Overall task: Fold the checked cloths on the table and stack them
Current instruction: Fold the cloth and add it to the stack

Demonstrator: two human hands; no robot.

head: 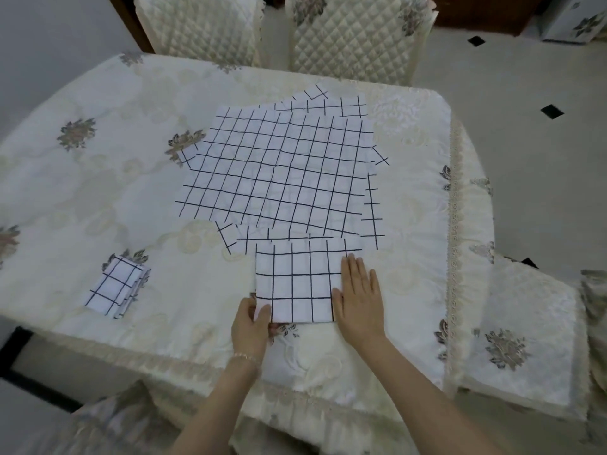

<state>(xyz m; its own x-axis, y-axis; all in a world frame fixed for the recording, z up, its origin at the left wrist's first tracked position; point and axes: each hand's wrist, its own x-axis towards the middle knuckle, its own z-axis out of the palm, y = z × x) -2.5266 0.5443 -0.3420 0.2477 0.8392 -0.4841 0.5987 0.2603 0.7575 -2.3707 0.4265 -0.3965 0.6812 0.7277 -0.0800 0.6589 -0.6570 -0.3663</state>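
- The left hand pinches the near left corner of a partly folded checked cloth, thumb on top and the other fingers curled under the edge.
- The right hand lies flat on that cloth's right edge, fingers straight and close together, pointing toward the table's far edge.
- This cloth lies near the table's near edge, right of the middle, and its far edge overlaps a pile of unfolded checked cloths.
- The pile is spread flat across the middle of the table, with the corners of lower cloths poking out on all sides.
- A small stack of folded cloths sits toward the near left corner, well apart from the hands.
- A cream floral tablecloth covers the table, and quilted chairs stand at its far edge.
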